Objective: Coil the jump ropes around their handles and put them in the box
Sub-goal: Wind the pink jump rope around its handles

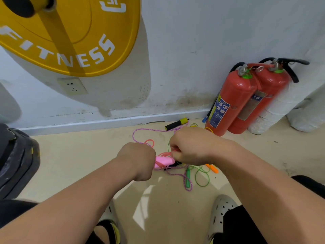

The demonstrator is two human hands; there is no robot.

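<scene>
My left hand (139, 160) grips the pink handles (164, 162) of a jump rope above the floor. My right hand (190, 147) pinches that rope's thin coral-pink cord (165, 153) just above the handles. Below lies a tangle of other ropes: a purple braided rope (177, 173) with a black and yellow handle (176, 123) near the wall, a green rope (202, 177) with a green handle (188, 176), and an orange handle (212, 168). No box is in view.
Two red fire extinguishers (233, 101) lean on the wall at the right, with white sacks (274, 110) beside them. A yellow weight plate (70, 37) hangs at the upper left. Dark weight plates (15, 161) sit at the left. My feet in sandals (221, 213) are at the bottom.
</scene>
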